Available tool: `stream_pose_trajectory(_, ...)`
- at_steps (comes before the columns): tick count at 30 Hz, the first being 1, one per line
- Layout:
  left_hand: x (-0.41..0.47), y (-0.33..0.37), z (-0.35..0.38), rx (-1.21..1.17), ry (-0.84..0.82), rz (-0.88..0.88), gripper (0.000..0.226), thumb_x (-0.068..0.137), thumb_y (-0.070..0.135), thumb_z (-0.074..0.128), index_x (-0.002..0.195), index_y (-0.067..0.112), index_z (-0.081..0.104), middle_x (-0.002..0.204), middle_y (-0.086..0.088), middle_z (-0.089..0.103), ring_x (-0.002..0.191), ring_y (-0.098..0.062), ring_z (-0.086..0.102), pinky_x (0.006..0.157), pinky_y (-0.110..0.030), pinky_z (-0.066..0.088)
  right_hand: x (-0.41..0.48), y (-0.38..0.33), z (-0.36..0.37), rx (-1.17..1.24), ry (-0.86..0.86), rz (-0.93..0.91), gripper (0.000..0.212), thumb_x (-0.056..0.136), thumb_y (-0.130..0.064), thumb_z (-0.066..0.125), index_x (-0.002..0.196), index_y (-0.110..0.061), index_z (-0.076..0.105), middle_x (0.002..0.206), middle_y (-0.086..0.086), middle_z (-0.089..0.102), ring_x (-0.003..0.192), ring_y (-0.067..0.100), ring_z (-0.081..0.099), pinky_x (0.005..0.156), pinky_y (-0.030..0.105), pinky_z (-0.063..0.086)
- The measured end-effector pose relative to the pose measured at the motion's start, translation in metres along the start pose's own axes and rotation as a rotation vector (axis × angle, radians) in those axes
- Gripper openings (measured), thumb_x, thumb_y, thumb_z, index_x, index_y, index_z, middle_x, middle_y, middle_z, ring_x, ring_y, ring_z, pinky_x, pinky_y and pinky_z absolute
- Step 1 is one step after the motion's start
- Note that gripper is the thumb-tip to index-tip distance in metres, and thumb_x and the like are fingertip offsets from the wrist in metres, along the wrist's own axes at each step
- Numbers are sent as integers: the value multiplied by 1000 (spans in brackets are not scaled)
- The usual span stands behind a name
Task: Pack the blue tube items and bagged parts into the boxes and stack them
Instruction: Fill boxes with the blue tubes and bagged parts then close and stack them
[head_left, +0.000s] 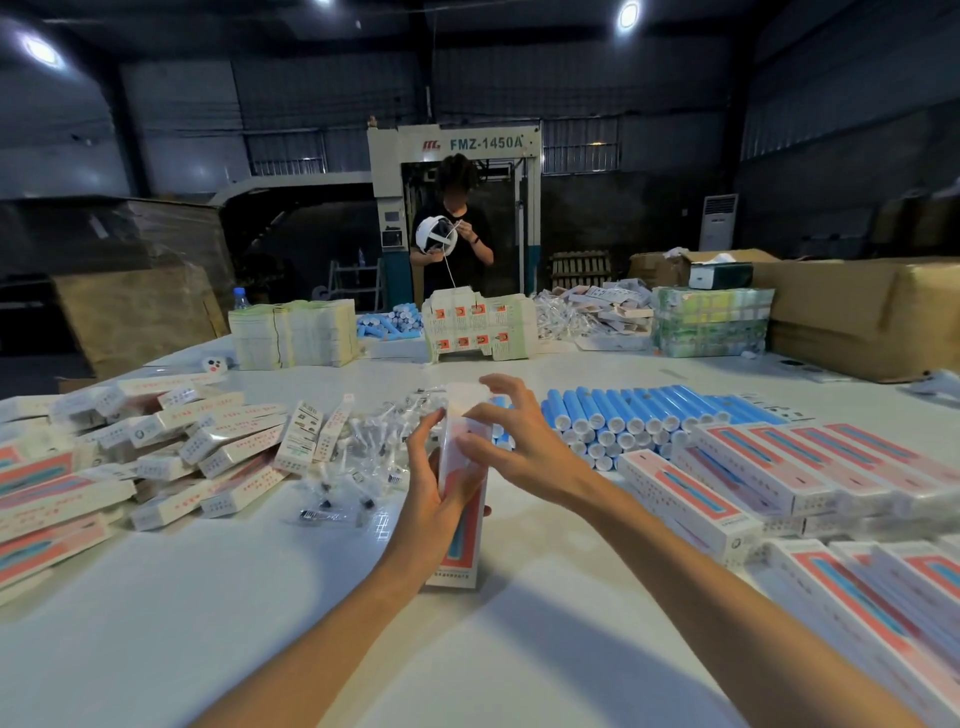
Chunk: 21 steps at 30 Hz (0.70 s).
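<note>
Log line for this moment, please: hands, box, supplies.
left hand: grips box midway | right hand: curled over box top | blue tubes: stacked right of box | bagged parts: piled left

**Factory packing floor**

This is a dark industrial hall lit by high ceiling lamps (628, 14). A large machine marked FMZ-1450A (454, 171) stands behind a long white packing table (311, 597). The table is heaped with printed cartons (680, 493), blue tubes (639, 410), bagged parts (363, 441) and flat carton blanks (293, 332). Big corrugated shipping boxes (857, 312) sit along its far side, and another worker (457, 244) stands opposite.
</note>
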<state>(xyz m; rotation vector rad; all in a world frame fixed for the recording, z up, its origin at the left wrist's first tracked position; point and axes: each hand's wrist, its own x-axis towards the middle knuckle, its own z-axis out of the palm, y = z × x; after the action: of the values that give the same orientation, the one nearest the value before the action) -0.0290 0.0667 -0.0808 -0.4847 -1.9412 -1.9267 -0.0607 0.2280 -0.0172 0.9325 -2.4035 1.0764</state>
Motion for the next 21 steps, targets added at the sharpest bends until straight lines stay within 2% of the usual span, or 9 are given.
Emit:
stream_pose_trajectory(1,0,0,0,3,6,-2,59,99,43,65,140,72,33,121,19,72,91,-30,79,72,-29,63,-1,0,1,29,11,-5,31,102,-35,65,130,-22,67,158,-4,26,147,15,30,120,43,33)
stream_pose_trajectory(3,0,-1,-1,21,10,2,60,100,46,65,143,72,31,130,13,68,92,-24,79,72,-25,62,-8,2,5,170,87,0,47,102,-34,67,146,-33,52,156,-8,30,141,9,41,114,34,42)
stream_pose_trajectory(5,1,-1,-3,45,6,15,65,102,51,65,150,71,27,140,13,61,102,-15,77,77,-21,61,-18,5,10,367,186,58,59,100,-35,71,150,-38,40,148,-12,43,126,5,59,100,27,53)
stream_pose_trajectory(6,1,-2,-3,48,3,16,67,101,54,66,151,72,25,146,15,57,109,-12,74,81,-23,61,-23,7,13,427,216,69,58,99,-33,72,148,-38,41,143,-13,51,118,7,66,94,26,55)
stream_pose_trajectory(9,2,-2,-5,30,4,-8,69,101,57,67,152,74,24,153,28,49,127,-2,64,92,-23,59,-32,13,28,434,235,41,46,101,-26,69,141,-34,49,127,-12,67,110,16,72,92,30,58)
stream_pose_trajectory(12,3,1,-4,38,-11,2,68,98,60,64,152,73,24,135,51,51,124,19,55,84,-2,50,-33,12,36,464,246,45,44,102,-27,68,142,-34,52,127,-12,68,114,18,69,96,37,58)
stream_pose_trajectory(15,6,2,-2,11,-25,-21,68,95,62,64,151,72,27,134,49,53,125,16,57,88,-6,51,-31,15,33,487,259,61,44,103,-23,67,143,-32,54,129,-8,68,116,20,68,98,43,58)
stream_pose_trajectory(18,11,0,5,-7,-61,-31,61,104,48,66,152,64,32,137,35,58,124,6,63,91,-14,55,-33,20,27,523,263,51,45,103,-15,64,143,-35,56,129,-8,67,117,18,66,96,34,58)
stream_pose_trajectory(21,17,-3,13,45,-102,-9,57,106,36,66,151,55,36,134,29,61,123,0,64,94,-21,57,-35,24,21,553,271,82,51,97,-10,60,138,-40,60,128,-6,68,117,13,64,93,25,56)
